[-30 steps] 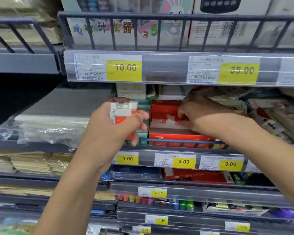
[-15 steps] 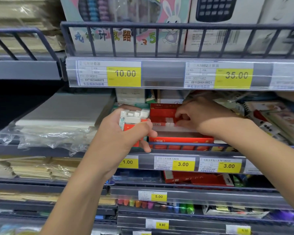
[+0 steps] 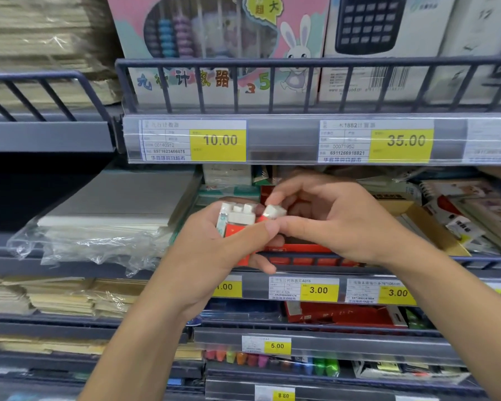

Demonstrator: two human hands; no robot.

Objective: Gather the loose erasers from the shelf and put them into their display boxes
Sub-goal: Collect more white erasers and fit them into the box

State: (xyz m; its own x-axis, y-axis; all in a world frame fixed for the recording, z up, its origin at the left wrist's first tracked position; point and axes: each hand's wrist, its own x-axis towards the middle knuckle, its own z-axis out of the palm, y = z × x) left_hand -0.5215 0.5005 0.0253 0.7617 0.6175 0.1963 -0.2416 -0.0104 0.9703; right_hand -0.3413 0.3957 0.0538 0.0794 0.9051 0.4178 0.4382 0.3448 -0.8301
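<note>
Right now the left hand (image 3: 214,250) is gripping a bundle of erasers (image 3: 237,218), fingers and thumb curled round their red sleeves with the white ends sticking up; the right hand (image 3: 330,221) is pinching a single eraser (image 3: 274,212) between thumb and fingertips, just beside that bundle; both are hovering in front of the red display box (image 3: 298,248) sitting on the shelf (image 3: 475,260). Judging from this, the left hand's load is looking crowded; adding one more could be loosening the grip and spilling erasers behind the rail; the box is mostly hidden by the hands, so aiming could be going astray.
</note>
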